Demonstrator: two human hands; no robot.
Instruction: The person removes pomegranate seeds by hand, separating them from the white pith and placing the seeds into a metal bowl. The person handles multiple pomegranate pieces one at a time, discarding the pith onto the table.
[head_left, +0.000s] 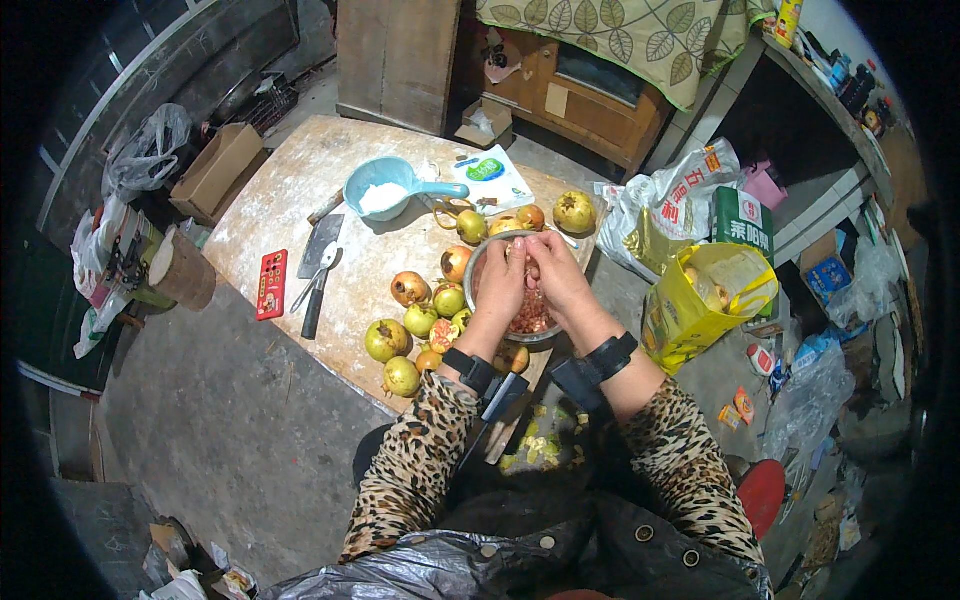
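Note:
Both hands meet over a metal bowl (543, 337) with reddish pomegranate seeds (531, 316) in it. My left hand (501, 283) and my right hand (556, 274) have their thumbs close together, and they grip a pomegranate piece mostly hidden by the fingers. Left of the bowl lie several whole pomegranates, among them a yellow-green pomegranate (386, 340) and a reddish one (410, 288). A cut pomegranate (443, 334) shows its seeds near my left wrist. Beyond the bowl, a large pomegranate (575, 212) sits at the table's right edge.
The floury wooden table (255, 195) carries a blue ladle (379, 196) of white powder, a printed bag (495, 178), a cleaver (320, 244), a black-handled knife (313, 311) and a red box (271, 285). A yellow bag (671, 315) stands right; peel pieces (544, 446) lie below.

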